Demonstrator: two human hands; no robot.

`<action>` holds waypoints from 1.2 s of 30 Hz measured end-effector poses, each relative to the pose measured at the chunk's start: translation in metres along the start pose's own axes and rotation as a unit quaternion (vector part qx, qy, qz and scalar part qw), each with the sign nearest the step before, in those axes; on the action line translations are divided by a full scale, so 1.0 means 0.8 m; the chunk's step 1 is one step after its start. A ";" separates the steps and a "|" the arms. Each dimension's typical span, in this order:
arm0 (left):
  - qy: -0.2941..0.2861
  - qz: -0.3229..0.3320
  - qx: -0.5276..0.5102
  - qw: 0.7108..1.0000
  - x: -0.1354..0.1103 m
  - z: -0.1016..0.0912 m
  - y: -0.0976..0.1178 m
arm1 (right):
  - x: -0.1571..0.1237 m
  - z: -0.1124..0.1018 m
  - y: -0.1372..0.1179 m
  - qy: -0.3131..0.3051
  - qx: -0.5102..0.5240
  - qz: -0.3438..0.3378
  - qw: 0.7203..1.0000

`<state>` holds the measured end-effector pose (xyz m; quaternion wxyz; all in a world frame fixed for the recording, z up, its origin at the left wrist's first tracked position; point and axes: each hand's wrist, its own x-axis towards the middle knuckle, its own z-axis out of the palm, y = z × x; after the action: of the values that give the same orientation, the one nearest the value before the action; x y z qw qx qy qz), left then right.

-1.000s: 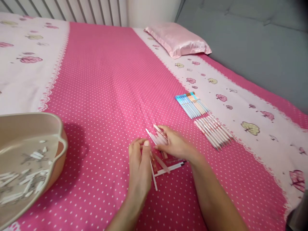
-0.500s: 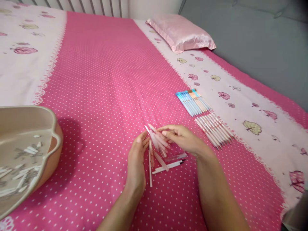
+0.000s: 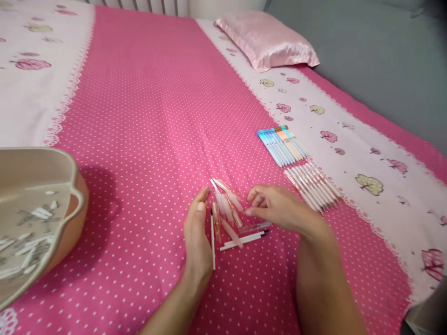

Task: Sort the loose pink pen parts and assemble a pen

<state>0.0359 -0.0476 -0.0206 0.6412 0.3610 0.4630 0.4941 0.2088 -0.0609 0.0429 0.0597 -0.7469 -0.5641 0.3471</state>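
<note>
A small heap of clear pink pen barrels [image 3: 226, 204] and thin white refills [image 3: 240, 241] lies on the pink dotted bedsheet [image 3: 146, 116]. My left hand [image 3: 197, 235] rests on its edge just left of the heap, fingers straight and together, holding nothing. To the right of the heap hovers my right hand [image 3: 279, 209], fingers loosely curled with the tips near the barrels and nothing in them. A clear barrel [image 3: 254, 227] lies under that hand.
Two neat rows of finished pens lie further right: blue and orange ones [image 3: 282, 145], white ones [image 3: 312, 186]. A beige basin [image 3: 75, 195] with several small white parts stands at the left. A pink pillow [image 3: 268, 39] lies at the back.
Both hands have let go of the bunch of barrels they were holding and drawn apart; the barrels now lie on the sheet between them.
</note>
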 end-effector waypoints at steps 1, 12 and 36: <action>0.001 -0.001 0.001 1.000 0.000 0.000 0.000 | -0.005 -0.004 0.000 -0.029 -0.016 -0.001 0.999; -0.007 -0.012 -0.012 1.000 -0.001 0.003 0.001 | -0.008 0.025 -0.033 -0.066 -0.233 -0.050 0.969; -0.014 -0.019 0.002 1.000 -0.001 0.002 0.002 | 0.013 0.006 0.007 0.056 0.180 -0.066 0.980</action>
<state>0.0367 -0.0478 -0.0183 0.6560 0.3601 0.4619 0.4760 0.2114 -0.0552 0.0320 0.2478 -0.7035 -0.5356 0.3959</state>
